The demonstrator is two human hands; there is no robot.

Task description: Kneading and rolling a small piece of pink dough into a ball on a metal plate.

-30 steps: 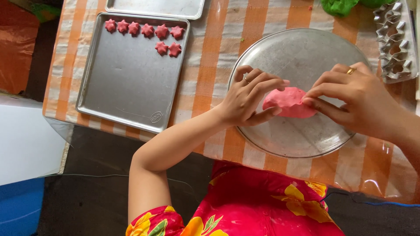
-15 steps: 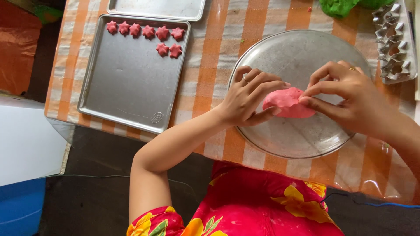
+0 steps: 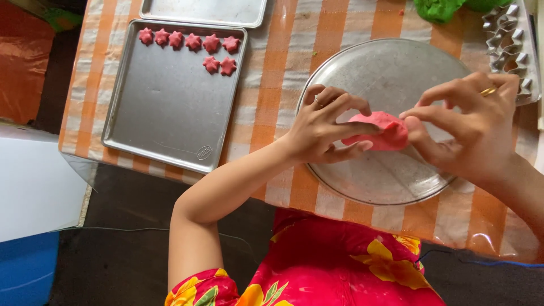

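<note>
While both hands are closing on one lump, the layout is reading like this:

dough position: pink dough lump [image 3: 378, 129] is sitting just above the middle of the round metal plate [image 3: 391, 62], pinched between both hands.
long axis: lump is running roughly left-right, slightly tilted, so each hand is taking one end.
left hand: left hand [image 3: 323, 127] is curling around the lump's left end, fingers over the top, thumb underneath (a ring is showing on one finger).
right hand: right hand [image 3: 473, 127] is gripping the right end with fingertips and thumb, also wearing a ring.
nearer hand: neither; both are touching the dough, left covering slightly more of it.
dough texture: looking soft, matte, smooth, dented where fingers are pressing.
plate: shiny, scuffed, shallow, mostly bare around the lump.
tray: rectangular metal tray [image 3: 164, 119] is lying well apart to the left, carrying pink star pieces [image 3: 190, 42] along its far edge, in a row with two more under it.
cutters: metal star cutters [image 3: 507, 39] are lying near the plate's far right.
green dough: green lump [image 3: 439, 8] is sitting at the far edge, partly cropped.
cloth: orange checked cloth [image 3: 272, 85] is covering the table.
</note>
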